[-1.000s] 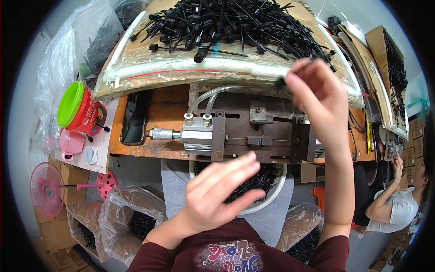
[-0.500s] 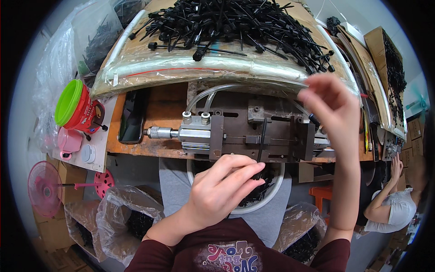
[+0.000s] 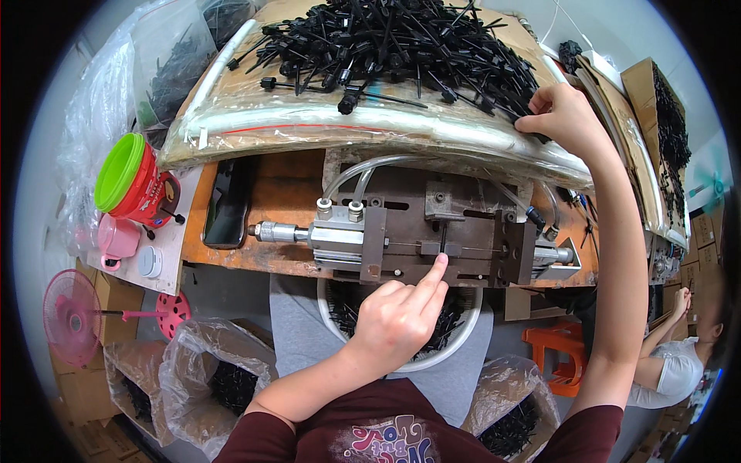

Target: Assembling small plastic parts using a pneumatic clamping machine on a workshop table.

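Observation:
My left hand [image 3: 397,316] reaches up to the metal fixture [image 3: 401,197], its index finger stretched out and other fingers partly bent. That fingertip touches a thin black plastic piece [image 3: 444,233] lying across the small block in the middle of the fixture; nothing is gripped. My right hand [image 3: 570,119] is at the right edge of a big heap of black plastic pieces [image 3: 386,46], thin stems with knobbed heads. Its fingers curl in at the heap, and what is between the fingertips is hidden.
Clear tubes [image 3: 363,166] run from a silver cylinder [image 3: 337,241]. A white basket [image 3: 475,309] of black pieces sits on my lap. At left stand a red-green bucket [image 3: 139,185], pink cup [image 3: 117,239] and pink fan [image 3: 73,316]. Another person [image 3: 671,363] sits at far right beside an orange stool [image 3: 557,351].
My left hand has let go of the upright black piece, which now lies in the fixture under its index finger. The right hand has moved up and away to the heap's edge.

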### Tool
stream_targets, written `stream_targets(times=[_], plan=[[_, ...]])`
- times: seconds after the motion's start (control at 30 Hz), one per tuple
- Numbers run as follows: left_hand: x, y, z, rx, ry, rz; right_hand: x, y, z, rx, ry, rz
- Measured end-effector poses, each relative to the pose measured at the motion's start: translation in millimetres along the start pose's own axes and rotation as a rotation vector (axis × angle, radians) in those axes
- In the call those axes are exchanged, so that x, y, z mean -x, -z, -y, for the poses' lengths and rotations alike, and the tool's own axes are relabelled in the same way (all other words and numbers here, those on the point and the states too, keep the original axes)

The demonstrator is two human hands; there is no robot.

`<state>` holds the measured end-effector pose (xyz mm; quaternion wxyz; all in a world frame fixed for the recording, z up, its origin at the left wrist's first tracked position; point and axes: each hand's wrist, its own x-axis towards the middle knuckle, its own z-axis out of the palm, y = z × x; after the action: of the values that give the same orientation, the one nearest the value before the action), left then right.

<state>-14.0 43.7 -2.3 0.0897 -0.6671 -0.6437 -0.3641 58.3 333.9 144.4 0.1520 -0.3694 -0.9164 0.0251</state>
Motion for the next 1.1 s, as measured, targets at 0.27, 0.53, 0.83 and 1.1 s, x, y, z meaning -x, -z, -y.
stream_targets(times=[0.27,0.53,0.83,1.1], plan=[[-7.4,-3.7,-0.1,-0.016,0.003,0.02,-9.0,3.0,-3.9,0.07,0.11,0.071],[-7.0,-2.3,1.0,-0.019,0.006,0.028,-3.6,19.9,8.3,0.24,0.059,0.203],[-5.5,-1.8,3.9,-0.003,0.0,0.033,39.7,21.9,-15.3,0.19,0.33,-0.106],[-5.5,2.2,3.0,0.028,-0.008,0.037,31.8,17.5,-34.4,-0.738,-0.032,-0.171]])
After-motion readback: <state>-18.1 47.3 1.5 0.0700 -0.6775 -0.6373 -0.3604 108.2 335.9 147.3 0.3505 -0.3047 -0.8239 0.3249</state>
